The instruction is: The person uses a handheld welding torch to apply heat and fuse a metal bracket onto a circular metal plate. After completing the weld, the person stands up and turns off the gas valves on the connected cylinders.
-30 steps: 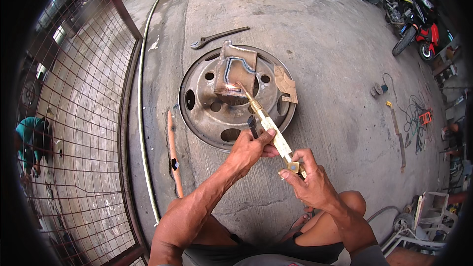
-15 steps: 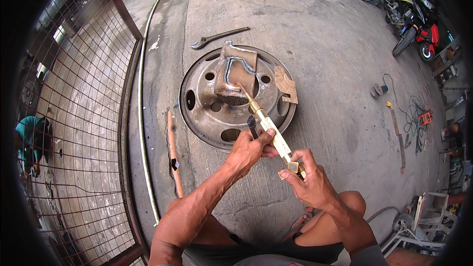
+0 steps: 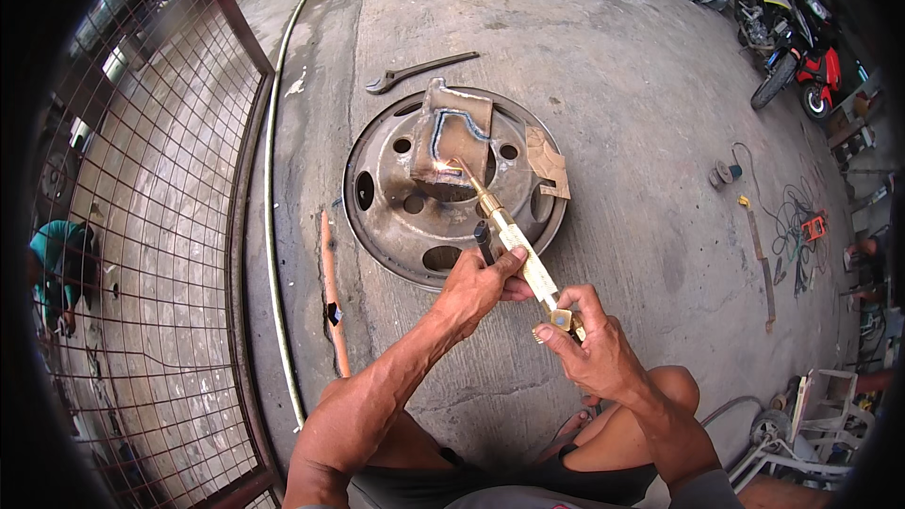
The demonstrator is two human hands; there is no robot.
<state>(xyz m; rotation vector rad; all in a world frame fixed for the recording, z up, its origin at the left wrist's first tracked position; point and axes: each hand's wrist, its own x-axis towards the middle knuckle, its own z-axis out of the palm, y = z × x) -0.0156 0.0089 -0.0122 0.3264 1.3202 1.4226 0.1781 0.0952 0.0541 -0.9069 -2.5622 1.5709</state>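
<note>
Clamps left hand (image 3: 477, 285) and right hand (image 3: 596, 353) on a brass torch (image 3: 531, 273), aimed at a metal plate (image 3: 465, 139) on a wheel rim (image 3: 381, 205); cannot tell lettering from knurling on the barrel; half hides a black cylinder (image 3: 483, 232) behind left hand; shows glare obscuring metal near the tip.

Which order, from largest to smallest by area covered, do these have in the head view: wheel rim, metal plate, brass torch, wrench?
1. Wheel rim
2. Metal plate
3. Brass torch, visible part only
4. Wrench

Real sizes may differ, since the torch is nearer the camera.
</note>
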